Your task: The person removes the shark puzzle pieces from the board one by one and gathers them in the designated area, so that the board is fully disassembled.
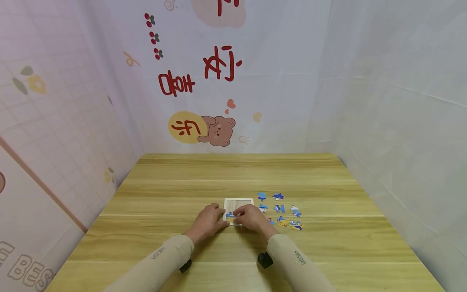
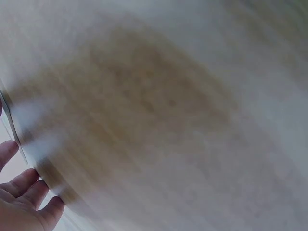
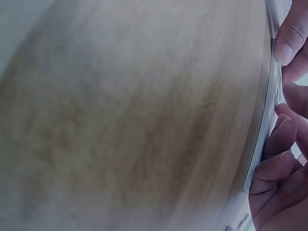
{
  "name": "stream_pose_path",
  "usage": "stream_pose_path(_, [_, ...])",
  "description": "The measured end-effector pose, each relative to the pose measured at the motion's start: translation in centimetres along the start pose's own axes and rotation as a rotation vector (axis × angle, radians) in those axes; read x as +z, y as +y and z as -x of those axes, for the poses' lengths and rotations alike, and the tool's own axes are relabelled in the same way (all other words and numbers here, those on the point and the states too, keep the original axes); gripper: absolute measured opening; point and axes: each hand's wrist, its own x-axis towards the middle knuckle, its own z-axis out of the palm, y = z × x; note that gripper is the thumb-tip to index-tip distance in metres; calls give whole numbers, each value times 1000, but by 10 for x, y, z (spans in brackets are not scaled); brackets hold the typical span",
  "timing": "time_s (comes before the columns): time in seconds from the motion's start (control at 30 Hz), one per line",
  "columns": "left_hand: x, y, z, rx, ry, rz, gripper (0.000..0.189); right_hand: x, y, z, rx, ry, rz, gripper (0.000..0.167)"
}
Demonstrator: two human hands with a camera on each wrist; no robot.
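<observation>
A small square puzzle tray [image 1: 238, 199] with a pale rim lies on the table. Blue and yellow pieces [image 1: 230, 218] sit in its lower left part. My left hand [image 1: 208, 221] grips the tray's near left corner, fingers along the left side and thumb at the near edge. Over the tray, my right hand [image 1: 249, 217] reaches in from the right, thumb and forefinger close together at a puzzle piece beside the placed ones. That piece is mostly hidden by the fingers. The right wrist view shows the right fingertips [image 3: 284, 108] right at the tray's edge, facing the left thumb [image 3: 285, 53].
Several loose puzzle pieces [image 1: 279, 209] in blue, white and yellow lie in loose rows right of the tray, some close to my right hand. The wooden table [image 1: 164, 190] meets printed cloth walls [image 1: 277, 101] at the back and sides.
</observation>
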Motion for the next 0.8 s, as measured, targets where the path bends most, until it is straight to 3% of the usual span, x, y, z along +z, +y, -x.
stream_pose_path(0.23, [-1,1,0,-15,-6,10,48,0,-1,-1,29,4,-85,19])
stream_pose_path(0.37, [-1,1,0,-18,-2,18,47,3,-2,-1,12,20,-161,17])
stream_pose_path(0.6, [1,0,0,-3,16,27,45,11,-5,-1,-9,92,-193,12])
stream_pose_path(0.8, [2,-1,-1,-5,11,22,45,8,-3,0,-6,102,-267,12])
